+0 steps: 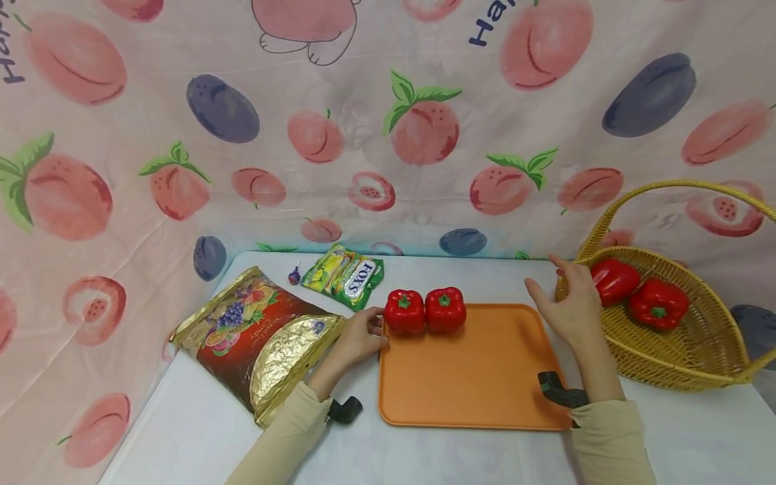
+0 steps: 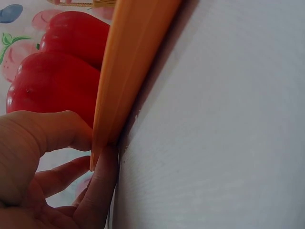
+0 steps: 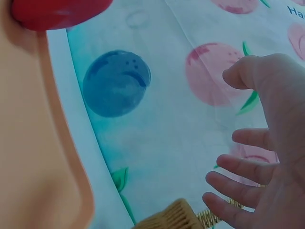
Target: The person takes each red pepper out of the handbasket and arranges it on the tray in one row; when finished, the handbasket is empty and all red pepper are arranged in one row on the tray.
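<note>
An orange tray (image 1: 473, 377) lies on the white table, with two red bell peppers (image 1: 445, 310) side by side at its far left corner. My left hand (image 1: 359, 337) pinches the tray's left rim; in the left wrist view the thumb (image 2: 71, 129) is on the upper side and a finger lies underneath. My right hand (image 1: 572, 303) is raised between the tray and a yellow wicker basket (image 1: 679, 374), fingers spread and holding nothing. Two more red bell peppers (image 1: 658, 303) lie in the basket.
Left of the tray lies a big gold and brown candy bag (image 1: 254, 337). Behind it are a small lollipop (image 1: 294, 275) and a green and yellow FOX'S candy pack (image 1: 344, 276). A fruit-print cloth (image 1: 364, 135) hangs behind the table. The basket's tall handle (image 1: 679, 183) arches up.
</note>
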`<state>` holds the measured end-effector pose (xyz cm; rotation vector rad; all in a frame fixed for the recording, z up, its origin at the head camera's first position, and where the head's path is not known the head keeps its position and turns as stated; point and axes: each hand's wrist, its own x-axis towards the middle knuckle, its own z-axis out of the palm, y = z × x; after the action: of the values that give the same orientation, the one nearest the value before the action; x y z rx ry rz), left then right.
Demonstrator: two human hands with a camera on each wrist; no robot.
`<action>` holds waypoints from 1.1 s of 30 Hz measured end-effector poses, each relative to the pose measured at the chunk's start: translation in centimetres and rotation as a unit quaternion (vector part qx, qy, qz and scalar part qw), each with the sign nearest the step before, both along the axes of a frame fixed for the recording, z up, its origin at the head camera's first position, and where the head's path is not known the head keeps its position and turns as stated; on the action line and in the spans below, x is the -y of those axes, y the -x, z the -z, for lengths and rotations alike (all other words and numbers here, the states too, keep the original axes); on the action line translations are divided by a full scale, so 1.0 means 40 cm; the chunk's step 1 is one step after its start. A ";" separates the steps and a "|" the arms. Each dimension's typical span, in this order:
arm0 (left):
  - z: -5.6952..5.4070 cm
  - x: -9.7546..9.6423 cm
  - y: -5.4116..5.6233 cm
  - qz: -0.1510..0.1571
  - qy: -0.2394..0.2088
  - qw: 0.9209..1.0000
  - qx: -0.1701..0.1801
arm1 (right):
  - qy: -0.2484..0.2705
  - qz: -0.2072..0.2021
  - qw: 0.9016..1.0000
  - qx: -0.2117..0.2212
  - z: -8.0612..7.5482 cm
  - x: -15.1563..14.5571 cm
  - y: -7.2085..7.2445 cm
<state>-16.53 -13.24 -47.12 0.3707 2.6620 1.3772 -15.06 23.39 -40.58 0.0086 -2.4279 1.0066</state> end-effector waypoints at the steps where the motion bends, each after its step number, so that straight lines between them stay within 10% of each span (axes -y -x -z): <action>1: 0.000 0.000 0.000 0.000 0.000 1.000 -0.001 | 0.001 0.003 1.000 0.004 0.000 -0.005 -0.001; 33: 0.001 0.003 -0.001 0.001 -0.007 1.000 0.007 | 0.024 0.075 0.996 0.041 -0.003 -0.118 -0.019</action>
<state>-16.50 -13.37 -47.15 0.3628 2.6415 1.3923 -14.28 28.12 -40.45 -0.2328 -2.4356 1.0154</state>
